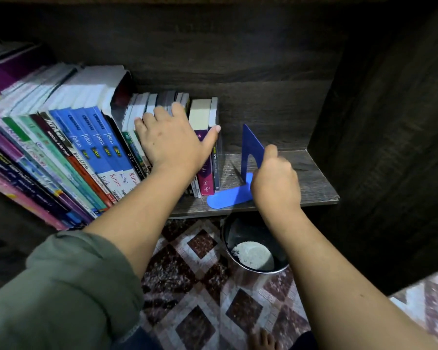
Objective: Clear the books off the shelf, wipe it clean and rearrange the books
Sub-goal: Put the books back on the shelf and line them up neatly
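Observation:
A row of books stands on the dark wooden shelf, tall ones leaning at the left, smaller ones in the middle. My left hand lies spread over the tops and spines of the smaller books, thumb against the last one. A blue metal bookend stands just right of the row, its flat foot pointing toward the shelf's front edge. My right hand grips the bookend's lower right edge.
The shelf's right side panel rises close to the bookend, with bare board between them. Below the shelf a round metal bin stands on a patterned rug. A bare foot shows at the bottom.

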Demonstrator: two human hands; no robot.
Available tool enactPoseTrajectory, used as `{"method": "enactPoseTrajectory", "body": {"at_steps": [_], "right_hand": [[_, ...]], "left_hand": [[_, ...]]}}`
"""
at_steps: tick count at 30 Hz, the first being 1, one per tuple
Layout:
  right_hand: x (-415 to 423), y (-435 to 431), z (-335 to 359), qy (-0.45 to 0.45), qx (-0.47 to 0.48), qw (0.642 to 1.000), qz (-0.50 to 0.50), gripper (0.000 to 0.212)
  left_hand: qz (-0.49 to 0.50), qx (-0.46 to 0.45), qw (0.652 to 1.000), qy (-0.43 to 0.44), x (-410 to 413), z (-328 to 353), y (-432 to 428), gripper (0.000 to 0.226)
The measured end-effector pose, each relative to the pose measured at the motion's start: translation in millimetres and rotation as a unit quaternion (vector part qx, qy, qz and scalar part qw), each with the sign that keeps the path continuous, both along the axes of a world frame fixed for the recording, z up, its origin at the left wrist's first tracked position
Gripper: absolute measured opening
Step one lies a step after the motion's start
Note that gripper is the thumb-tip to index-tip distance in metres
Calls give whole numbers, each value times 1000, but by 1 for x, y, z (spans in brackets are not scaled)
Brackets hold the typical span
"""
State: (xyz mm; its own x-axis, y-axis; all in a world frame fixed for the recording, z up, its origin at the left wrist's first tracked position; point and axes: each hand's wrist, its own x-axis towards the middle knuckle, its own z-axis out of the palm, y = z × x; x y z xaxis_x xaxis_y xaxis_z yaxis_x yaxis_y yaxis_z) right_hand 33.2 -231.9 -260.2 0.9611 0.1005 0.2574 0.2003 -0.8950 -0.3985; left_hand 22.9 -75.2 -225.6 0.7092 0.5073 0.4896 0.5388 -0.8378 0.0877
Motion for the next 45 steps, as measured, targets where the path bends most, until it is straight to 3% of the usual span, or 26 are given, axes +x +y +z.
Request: {"method": "enactPoseTrajectory", "body": {"at_steps": [5, 15, 21, 31, 41, 45], "right_hand": [[1, 4, -3, -2, -6, 1000, 4, 20], [2, 10, -4, -9, -2, 1000, 3, 21], [9, 11, -8, -17, 13, 1000, -3, 21], [12, 33, -12, 6, 58, 997, 50, 20], [21, 82, -25, -19, 137, 987, 87, 17], [24, 90, -25, -12, 130, 989, 74, 19]], "left_hand": [[25, -35, 999, -23, 12, 5, -4, 92], [3, 33, 999, -30, 21, -3, -8, 73], [47, -42, 998, -31, 27, 7, -5, 88], [46, -123, 991, -13, 48, 30, -7, 89], [8, -69, 998, -8, 30, 18, 9, 71], [-55, 8, 998, 27, 15, 13, 12, 60]]}}
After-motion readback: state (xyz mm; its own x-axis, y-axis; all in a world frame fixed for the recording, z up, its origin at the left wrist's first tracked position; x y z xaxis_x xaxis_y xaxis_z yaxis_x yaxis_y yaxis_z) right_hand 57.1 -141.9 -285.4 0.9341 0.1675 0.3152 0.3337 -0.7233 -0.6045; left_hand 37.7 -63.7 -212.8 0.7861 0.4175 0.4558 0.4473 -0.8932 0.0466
